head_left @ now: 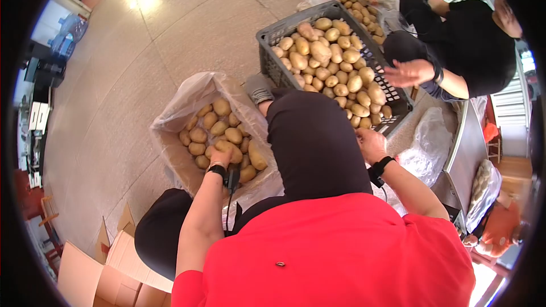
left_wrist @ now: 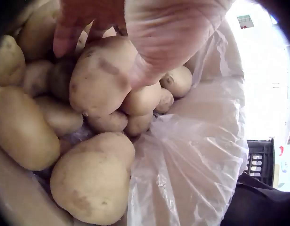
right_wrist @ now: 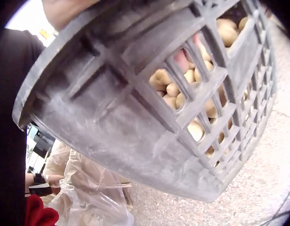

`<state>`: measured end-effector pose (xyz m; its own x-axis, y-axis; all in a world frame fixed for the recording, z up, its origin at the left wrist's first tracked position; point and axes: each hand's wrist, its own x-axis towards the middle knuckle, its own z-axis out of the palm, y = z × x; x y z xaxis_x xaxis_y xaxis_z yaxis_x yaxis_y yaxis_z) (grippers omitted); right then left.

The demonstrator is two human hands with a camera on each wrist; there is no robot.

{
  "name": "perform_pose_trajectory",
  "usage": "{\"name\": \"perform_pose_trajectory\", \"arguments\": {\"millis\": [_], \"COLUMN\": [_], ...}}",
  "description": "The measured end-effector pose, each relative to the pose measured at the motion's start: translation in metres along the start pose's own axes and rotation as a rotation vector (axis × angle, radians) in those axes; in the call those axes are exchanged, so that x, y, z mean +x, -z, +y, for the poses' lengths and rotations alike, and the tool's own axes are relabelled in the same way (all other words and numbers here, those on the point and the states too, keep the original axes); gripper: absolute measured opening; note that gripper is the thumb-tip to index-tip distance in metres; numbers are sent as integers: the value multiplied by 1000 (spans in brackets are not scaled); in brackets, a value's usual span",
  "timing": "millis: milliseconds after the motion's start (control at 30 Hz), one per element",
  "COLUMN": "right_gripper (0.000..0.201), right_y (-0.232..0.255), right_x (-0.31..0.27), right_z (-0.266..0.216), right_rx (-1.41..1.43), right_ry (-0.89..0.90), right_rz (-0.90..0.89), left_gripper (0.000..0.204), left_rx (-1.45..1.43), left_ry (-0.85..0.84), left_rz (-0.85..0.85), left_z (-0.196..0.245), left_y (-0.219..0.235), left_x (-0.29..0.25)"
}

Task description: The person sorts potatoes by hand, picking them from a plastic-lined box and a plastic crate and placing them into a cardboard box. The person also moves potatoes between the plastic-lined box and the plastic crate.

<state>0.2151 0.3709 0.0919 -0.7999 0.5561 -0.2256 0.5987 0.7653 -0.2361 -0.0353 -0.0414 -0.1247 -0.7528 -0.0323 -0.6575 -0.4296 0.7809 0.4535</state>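
Note:
Inside a box lined with clear plastic [head_left: 185,94], my left hand [head_left: 219,158] grips a large potato [left_wrist: 102,80]. In the left wrist view, the thumb lies along its near side and the fingers reach over its far side. Several other potatoes [head_left: 233,135] lie around it in the box. My right hand [head_left: 372,146] is at the near corner of a dark plastic crate [right_wrist: 126,127] heaped with potatoes [head_left: 321,51]. In the right wrist view, fingertips [right_wrist: 182,60] show through the crate's slots; the crate wall hides most of that hand, and I cannot tell whether it holds anything.
Another person [head_left: 455,45] sits across the crate, one hand [head_left: 410,73] over its edge. Beyond it lies a plastic bag of potatoes [head_left: 364,16]. A crumpled clear bag [head_left: 426,142] is right of the crate. An open cardboard box [head_left: 85,270] stands at lower left.

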Motion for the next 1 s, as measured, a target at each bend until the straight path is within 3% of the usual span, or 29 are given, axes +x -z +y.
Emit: {"name": "perform_pose_trajectory", "arguments": {"millis": [100, 233, 300, 367, 467, 567, 667, 800, 833, 933, 1000], "right_gripper": [25, 27, 26, 44, 47, 51, 62, 64, 66, 68, 61], "right_y": [8, 45, 42, 52, 49, 43, 27, 24, 27, 30, 48], "right_x": [6, 31, 57, 82, 111, 128, 144, 151, 143, 147, 148], "right_z": [5, 5, 31, 36, 47, 46, 55, 77, 76, 86, 67], "right_rx": [22, 20, -49, -166, -257, -273, -106, 44, 12, 80, 163], "right_ry": [89, -5, 78, -36, -113, -215, -333, -300, -274, -283, -268], "right_rz": [-192, -274, -31, 18, 49, -54, -79, -67, 34, 102, 207], "left_gripper": [98, 93, 92, 91, 93, 89, 83, 79, 78, 71, 63], "left_rx": [-11, 118, 183, 246, 284, 255, 254, 252, 264, 222, -45], "left_ry": [-34, -20, -58, -92, -94, -140, -181, -187, -220, -289, -455], "left_rz": [-16, 100, 135, 173, 221, 227, 217, 145, 164, 181, 231], "left_z": [17, 40, 44, 47, 56, 63, 66, 66, 65, 69, 94], "left_y": [17, 26, 29, 30, 33, 36, 36, 37, 36, 47, 63], "left_x": [-24, -53, -60, -65, -75, -89, -97, -99, -98, -89, -89]}}
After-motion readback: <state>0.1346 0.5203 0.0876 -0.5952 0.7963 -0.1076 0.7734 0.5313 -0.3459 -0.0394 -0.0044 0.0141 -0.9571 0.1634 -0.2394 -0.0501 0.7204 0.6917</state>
